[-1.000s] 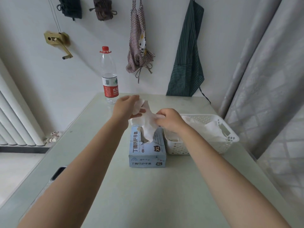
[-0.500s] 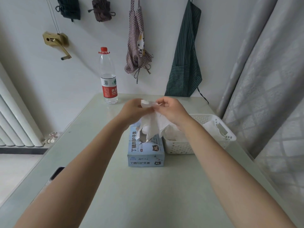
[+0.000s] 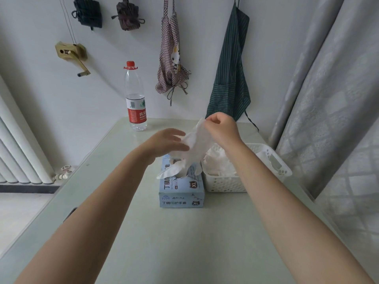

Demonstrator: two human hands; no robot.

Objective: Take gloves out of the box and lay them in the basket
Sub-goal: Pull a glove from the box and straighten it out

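A light blue glove box (image 3: 181, 191) stands in the middle of the pale table (image 3: 184, 242), with a white glove tip poking from its top slot. Right beside it sits a white perforated basket (image 3: 225, 184) holding several white gloves. A white glove (image 3: 194, 148) hangs in the air above the box. My right hand (image 3: 220, 129) pinches its upper end, raised over the basket's near-left corner. My left hand (image 3: 167, 141) is just left of the glove, fingers stretched out and touching its side.
A water bottle (image 3: 135, 99) with a red cap stands at the table's far left. Aprons (image 3: 231, 64) and pouches hang on the wall behind. A grey curtain (image 3: 328, 99) hangs close on the right; a radiator (image 3: 18, 152) is on the left.
My right hand has lifted the glove higher and to the right, drawing it out of the box. My left hand has let go of the upper end and now has straight fingers against the glove.
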